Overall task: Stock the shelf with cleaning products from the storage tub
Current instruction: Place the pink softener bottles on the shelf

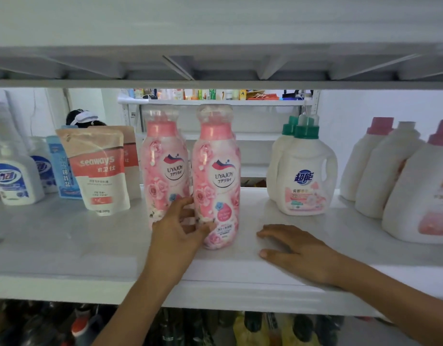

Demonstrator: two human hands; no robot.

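Bright white wall (345, 136) at 2 o'clock, distant white rack (215, 103) at 12 o'clock crowded with colourful packages, grey ribbed underside of upper board (223, 68) overhead, dim tier (165, 328) at 6 o'clock

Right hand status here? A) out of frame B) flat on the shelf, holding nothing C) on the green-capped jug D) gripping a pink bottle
B: the right hand lies palm down on the shelf, fingers extended, while the left hand holds the front pink bottle.
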